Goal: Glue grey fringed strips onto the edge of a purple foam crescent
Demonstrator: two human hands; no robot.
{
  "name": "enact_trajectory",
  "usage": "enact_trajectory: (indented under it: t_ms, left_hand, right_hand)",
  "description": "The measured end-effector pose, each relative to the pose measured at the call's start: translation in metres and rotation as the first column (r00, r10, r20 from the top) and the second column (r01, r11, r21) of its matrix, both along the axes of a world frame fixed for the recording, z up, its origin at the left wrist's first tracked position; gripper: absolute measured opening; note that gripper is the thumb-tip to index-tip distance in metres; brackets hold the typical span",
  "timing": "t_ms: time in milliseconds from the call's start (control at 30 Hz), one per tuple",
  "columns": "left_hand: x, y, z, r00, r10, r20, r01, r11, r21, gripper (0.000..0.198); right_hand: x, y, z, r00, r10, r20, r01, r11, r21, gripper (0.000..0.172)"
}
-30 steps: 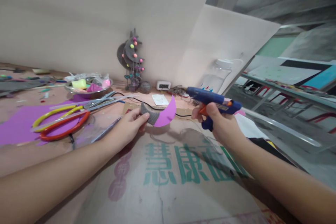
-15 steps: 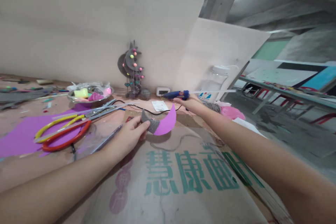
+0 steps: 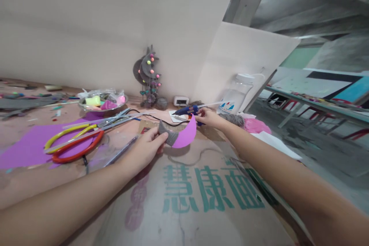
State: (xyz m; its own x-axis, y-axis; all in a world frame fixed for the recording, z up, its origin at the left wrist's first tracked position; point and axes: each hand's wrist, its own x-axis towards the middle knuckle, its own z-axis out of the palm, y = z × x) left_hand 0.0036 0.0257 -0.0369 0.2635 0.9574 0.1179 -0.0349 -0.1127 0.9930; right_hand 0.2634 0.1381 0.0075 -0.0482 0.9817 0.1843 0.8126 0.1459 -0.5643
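Note:
My left hand (image 3: 147, 147) pinches a crescent-shaped craft piece (image 3: 181, 135), purple with a grey glitter end, just above the cardboard sheet (image 3: 201, 200). My right hand (image 3: 208, 117) reaches far forward and grips a blue glue gun (image 3: 186, 110), whose nozzle points left and rests low near a white paper slip by the wall. A black cord runs from the gun across the table.
Orange and yellow scissors (image 3: 72, 144) lie on purple foam sheet (image 3: 23, 150) at left. A metal bowl of coloured bits (image 3: 102, 102), a grey moon ornament (image 3: 148, 73), a small white clock (image 3: 181, 101) and a plastic jar (image 3: 236, 94) line the wall. Pink material (image 3: 255, 125) lies right.
My right hand carried the glue gun away from the crescent, forward toward the wall, and lowered it onto the table. The left hand kept the crescent nearly still.

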Motion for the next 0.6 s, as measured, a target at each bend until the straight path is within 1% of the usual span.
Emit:
enact_trajectory:
  t_ms: [100, 167, 233, 300, 400, 500, 600]
  left_hand:
    - [0.0, -0.002, 0.002, 1.0, 0.016, -0.017, -0.016, 1.0, 0.01, 0.023]
    - [0.001, -0.003, 0.005, 1.0, 0.026, -0.014, -0.026, 1.0, 0.0, 0.023]
    - [0.001, -0.003, 0.007, 0.999, 0.031, 0.017, -0.031, 0.999, -0.025, 0.022]
    - [0.002, -0.004, 0.01, 0.997, 0.031, 0.074, -0.026, 0.998, -0.061, 0.021]
    - [0.003, -0.005, 0.013, 0.988, 0.044, 0.15, -0.027, 0.994, -0.11, 0.023]
    - [0.003, -0.006, 0.014, 0.982, 0.076, 0.171, -0.054, 0.99, -0.128, 0.025]
    - [0.003, -0.006, 0.015, 0.981, 0.095, 0.17, -0.071, 0.987, -0.143, 0.026]
  right_hand:
    - [0.011, -0.023, 0.004, 1.0, 0.0, 0.023, -0.001, 0.999, 0.046, 0.019]
    - [0.013, -0.042, 0.004, 0.998, 0.063, 0.019, -0.064, 0.997, 0.038, 0.014]
    - [0.009, -0.061, 0.004, 0.989, 0.151, 0.0, -0.151, 0.989, 0.002, 0.009]
    - [0.001, -0.079, 0.005, 0.975, 0.223, -0.02, -0.224, 0.974, -0.033, 0.006]
    - [-0.017, -0.103, 0.01, 0.957, 0.287, -0.04, -0.289, 0.955, -0.066, 0.005]
    - [-0.035, -0.125, 0.016, 0.947, 0.317, -0.057, -0.321, 0.941, -0.108, 0.003]
    - [-0.048, -0.141, 0.02, 0.926, 0.357, -0.126, -0.374, 0.914, -0.16, 0.003]
